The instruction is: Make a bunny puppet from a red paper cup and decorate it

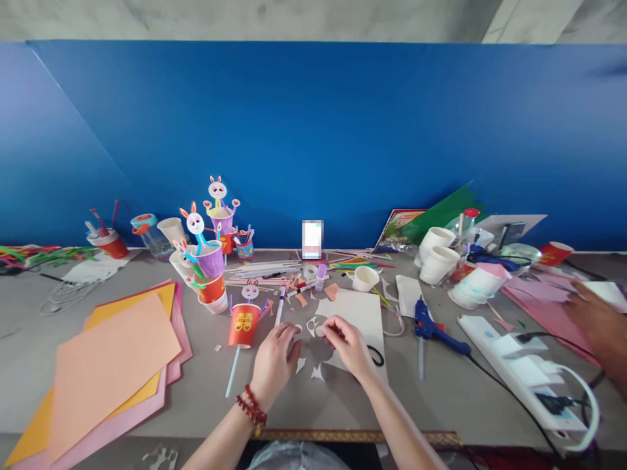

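My left hand (277,358) is closed in a pinch, with a small white paper piece (298,329) at its fingertips. Opposite it, my right hand (349,346) pinches another small white paper piece (320,331). A ring-shaped white scrap (312,326) lies between the hands, and a pointed paper scrap (318,372) is nearer me. Beside my right wrist shows a black scissors handle (376,356), the rest hidden. A white sheet (360,310) lies behind that hand. Left of my left hand is a red paper cup figure (243,325) with a bunny head (250,290) and a straw below.
Stacked coloured paper (115,365) covers the left side. More bunny cup figures (210,261) stand behind it. A blue glue gun (438,331) and a power strip (522,372) with cables lie right. Another person's hand (597,326) is at the far right, by pink paper (531,294).
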Tool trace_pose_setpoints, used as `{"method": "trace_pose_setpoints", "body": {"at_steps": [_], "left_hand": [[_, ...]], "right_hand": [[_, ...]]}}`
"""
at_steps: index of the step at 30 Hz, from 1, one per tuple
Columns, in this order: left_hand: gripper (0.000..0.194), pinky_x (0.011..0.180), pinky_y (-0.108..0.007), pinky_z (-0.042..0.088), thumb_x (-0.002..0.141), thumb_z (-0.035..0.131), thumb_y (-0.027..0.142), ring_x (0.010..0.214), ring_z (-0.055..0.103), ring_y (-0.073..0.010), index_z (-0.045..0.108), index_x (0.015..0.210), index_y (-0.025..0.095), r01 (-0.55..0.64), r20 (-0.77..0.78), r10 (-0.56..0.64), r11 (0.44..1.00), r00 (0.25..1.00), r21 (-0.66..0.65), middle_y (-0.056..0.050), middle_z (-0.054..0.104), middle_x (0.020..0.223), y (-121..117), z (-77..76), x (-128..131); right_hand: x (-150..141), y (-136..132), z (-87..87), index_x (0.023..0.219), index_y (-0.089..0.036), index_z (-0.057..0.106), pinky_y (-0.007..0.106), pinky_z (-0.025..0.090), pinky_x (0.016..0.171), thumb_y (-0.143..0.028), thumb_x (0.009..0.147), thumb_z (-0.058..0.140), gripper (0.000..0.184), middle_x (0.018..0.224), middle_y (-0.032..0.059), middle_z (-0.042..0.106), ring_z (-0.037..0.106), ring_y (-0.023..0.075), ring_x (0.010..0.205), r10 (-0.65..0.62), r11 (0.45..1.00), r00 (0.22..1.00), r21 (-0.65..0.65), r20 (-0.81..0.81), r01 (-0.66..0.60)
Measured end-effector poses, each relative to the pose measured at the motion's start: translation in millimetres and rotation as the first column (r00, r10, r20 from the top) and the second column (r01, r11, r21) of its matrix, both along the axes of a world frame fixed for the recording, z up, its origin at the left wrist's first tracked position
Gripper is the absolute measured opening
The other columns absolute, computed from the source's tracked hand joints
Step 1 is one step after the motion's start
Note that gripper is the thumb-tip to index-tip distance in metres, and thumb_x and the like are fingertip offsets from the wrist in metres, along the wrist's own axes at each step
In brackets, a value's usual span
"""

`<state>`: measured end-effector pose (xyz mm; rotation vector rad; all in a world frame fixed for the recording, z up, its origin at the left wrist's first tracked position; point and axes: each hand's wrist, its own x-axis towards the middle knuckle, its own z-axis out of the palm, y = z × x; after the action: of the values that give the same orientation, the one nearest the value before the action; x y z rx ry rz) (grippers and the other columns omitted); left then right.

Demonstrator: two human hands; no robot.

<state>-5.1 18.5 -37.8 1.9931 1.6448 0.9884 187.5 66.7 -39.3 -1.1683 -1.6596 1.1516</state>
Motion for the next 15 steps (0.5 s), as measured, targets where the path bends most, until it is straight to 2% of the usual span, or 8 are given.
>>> {"method": "trace_pose_setpoints", "body": {"at_steps": [3, 5, 10, 15], "left_hand": [[0.032, 0.094, -0.042, 0.049, 0.090, 0.049, 0.016, 0.107, 0.060, -0.0292, 0.061, 0.120, 0.020, -0.064, -0.306, 0.054, 0.998, 0.950, -0.022, -0.011, 0.065, 0.113, 8.0, -4.4, 4.0], [0.034, 0.093, -0.042, 0.049, 0.090, 0.051, 0.016, 0.107, 0.060, -0.0300, 0.059, 0.123, 0.017, -0.117, -0.431, 0.083, 0.992, 0.898, -0.053, -0.012, 0.065, 0.115, 13.5, -6.6, 8.8], [0.025, 0.087, -0.040, 0.050, 0.092, 0.045, 0.013, 0.104, 0.060, -0.0290, 0.064, 0.109, 0.017, -0.146, -0.541, 0.073, 0.985, 0.838, -0.094, -0.013, 0.064, 0.114, 23.3, -4.7, 15.1], [0.029, 0.083, -0.036, 0.050, 0.091, 0.044, 0.007, 0.107, 0.061, -0.0276, 0.062, 0.112, 0.017, -0.153, -0.574, 0.057, 0.981, 0.817, -0.120, -0.013, 0.064, 0.118, 31.1, -0.2, 14.7]], "right_hand": [[2.0, 2.2, -5.3, 0.079, -0.022, 0.056, 0.026, 0.047, 0.057, -0.056, 0.092, 0.055, 0.036, 0.069, 0.0012, 0.062, 0.059, 0.0180, 0.061, -0.021, 1.000, 1.000, 0.011, 0.003, 0.021], [1.7, 2.1, -7.4, 0.079, -0.022, 0.055, 0.026, 0.047, 0.058, -0.053, 0.094, 0.053, 0.035, 0.069, 0.0015, 0.062, 0.059, 0.0181, 0.062, -0.031, 0.998, 0.999, 0.059, 0.028, 0.029], [-0.5, -0.8, -12.7, 0.081, -0.023, 0.054, 0.025, 0.044, 0.059, -0.044, 0.098, 0.048, 0.028, 0.071, 0.0014, 0.060, 0.057, 0.0174, 0.063, -0.027, 0.981, 0.990, 0.192, 0.136, 0.000], [-1.2, -3.5, -17.2, 0.083, -0.023, 0.056, 0.025, 0.044, 0.059, -0.039, 0.099, 0.046, 0.025, 0.074, 0.0023, 0.062, 0.057, 0.0169, 0.063, 0.014, 0.974, 0.978, 0.218, 0.207, -0.060]]}}
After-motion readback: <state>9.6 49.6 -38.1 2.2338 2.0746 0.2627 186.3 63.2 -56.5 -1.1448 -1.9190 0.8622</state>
